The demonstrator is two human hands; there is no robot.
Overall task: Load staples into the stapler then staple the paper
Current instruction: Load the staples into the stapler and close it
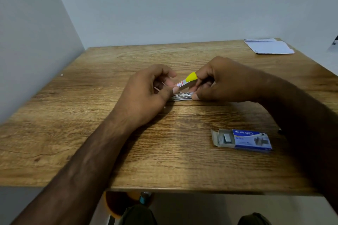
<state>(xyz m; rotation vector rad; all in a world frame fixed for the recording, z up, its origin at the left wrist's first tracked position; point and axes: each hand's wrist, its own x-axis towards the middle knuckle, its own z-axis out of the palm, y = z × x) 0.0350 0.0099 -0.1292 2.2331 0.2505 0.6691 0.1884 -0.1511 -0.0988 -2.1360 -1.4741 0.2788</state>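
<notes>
One wide wooden table (91,142) fills most of the view, pushed into a corner of pale walls (164,5). Two bare forearms reach across its near edge and meet near the middle of the top. The left hand (146,93) has its fingers and thumb curled around the left end of the stapler (182,96), with the thumb tip pressed against the raised upper arm. The right hand (225,80) pinches the stapler's right end, its thumb tip on the metal base and its curled fingers closing in from above and behind. A small stack of white paper (270,46) lies flat at the far right corner of the table, well apart from both hands. On the near right part of the table lies a blue and white staple box (250,139), printed "kangaro", just beside the right forearm but not touched by it; its grey inner tray is slid out to the left. The stapler sits between the hands, hinged open: the bare metal base lies low and level at the tabletop, though whether it rests on the wood cannot be told, while the upper arm tilts up to the right. A yellow cap (191,76) tips that upper arm, touching the right forefinger. A short strip of staples (227,138) lies in the box's open tray.
</notes>
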